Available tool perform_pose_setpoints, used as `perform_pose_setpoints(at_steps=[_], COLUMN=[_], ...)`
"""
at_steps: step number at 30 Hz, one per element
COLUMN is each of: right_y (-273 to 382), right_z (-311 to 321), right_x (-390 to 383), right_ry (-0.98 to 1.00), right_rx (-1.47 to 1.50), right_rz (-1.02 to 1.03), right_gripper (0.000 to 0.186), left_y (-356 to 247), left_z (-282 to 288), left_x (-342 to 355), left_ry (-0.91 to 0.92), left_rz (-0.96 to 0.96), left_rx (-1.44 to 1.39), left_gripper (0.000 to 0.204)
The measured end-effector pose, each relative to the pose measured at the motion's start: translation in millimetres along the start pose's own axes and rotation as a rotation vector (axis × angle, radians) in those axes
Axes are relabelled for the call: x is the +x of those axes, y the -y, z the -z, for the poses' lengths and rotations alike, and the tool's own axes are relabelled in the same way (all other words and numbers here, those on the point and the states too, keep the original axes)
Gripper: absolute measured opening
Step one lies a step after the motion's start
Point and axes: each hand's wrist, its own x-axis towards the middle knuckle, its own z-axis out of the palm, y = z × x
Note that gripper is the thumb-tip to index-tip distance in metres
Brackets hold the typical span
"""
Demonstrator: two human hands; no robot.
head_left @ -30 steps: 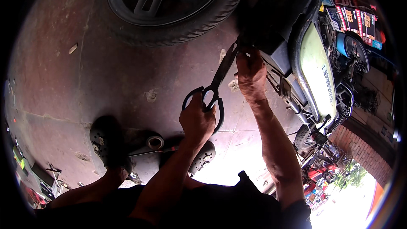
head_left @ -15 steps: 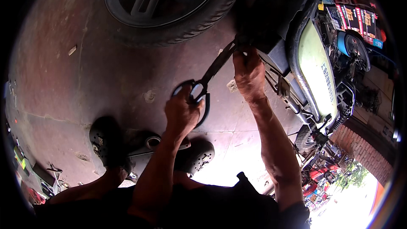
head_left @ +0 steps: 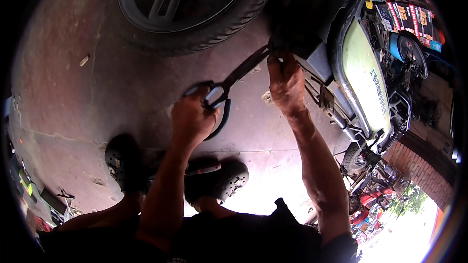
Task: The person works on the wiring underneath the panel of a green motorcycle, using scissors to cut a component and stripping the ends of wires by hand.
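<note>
A pair of scissors [head_left: 243,68] with large dark handle loops is in my left hand [head_left: 191,119], its fingers closed round one loop. The dark blades slant up and to the right, and their tips end in shadow beside my right hand [head_left: 286,85]. That right hand is closed in a pinch, fingers pointing away from me. Something dark lies at its fingertips, but shadow hides what it is. Just beyond the fingertips is the black rear part of a two-wheeler [head_left: 365,78] with a pale yellow-green side panel.
Overhead in the picture, a black wheel [head_left: 195,41] with a treaded tyre lies near a rusty arm and spring. My feet in dark clogs [head_left: 229,180] stand on the brownish floor [head_left: 136,78], with a tool between them. Boxes [head_left: 409,19] crowd the far right.
My left hand has moved left and slightly up with the scissors, and the scissors' handles have shifted with it. The right hand stays almost where it was.
</note>
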Motion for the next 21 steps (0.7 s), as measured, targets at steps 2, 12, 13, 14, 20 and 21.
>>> perform_pose_setpoints(at_steps=[2, 12, 13, 14, 20, 21], right_y=[-14.3, -3.2, -10.8, -16.1, -6.1, -1.0], right_z=[1.0, -1.2, -2.5, -3.3, -2.1, -0.6], right_x=[-1.9, -0.2, -0.7, -1.7, -2.6, -1.2], right_ry=[0.021, 0.023, 0.011, -0.002, 0.046, 0.054], right_rx=[-0.286, 0.035, -0.041, -0.118, -0.039, 0.007], right_rz=[0.26, -0.007, 0.078, 0.162, 0.014, -0.057], right_gripper=[0.016, 0.015, 0.016, 0.017, 0.015, 0.015], left_y=[-0.8, -2.5, -6.6, -10.2, 1.4, 2.2], left_z=[-4.4, 4.2, 3.4, 2.2, -18.1, -18.6], left_x=[-1.1, 6.1, 0.4, -3.6, -7.8, -3.5], left_ry=[-0.227, 0.289, 0.123, -0.042, 0.045, 0.161], left_rz=[-0.16, 0.142, 0.056, -0.03, 0.062, 0.141], left_rx=[0.16, -0.184, -0.061, 0.062, -0.137, -0.279], left_gripper=[0.024, 0.034, 0.034, 0.035, 0.032, 0.03])
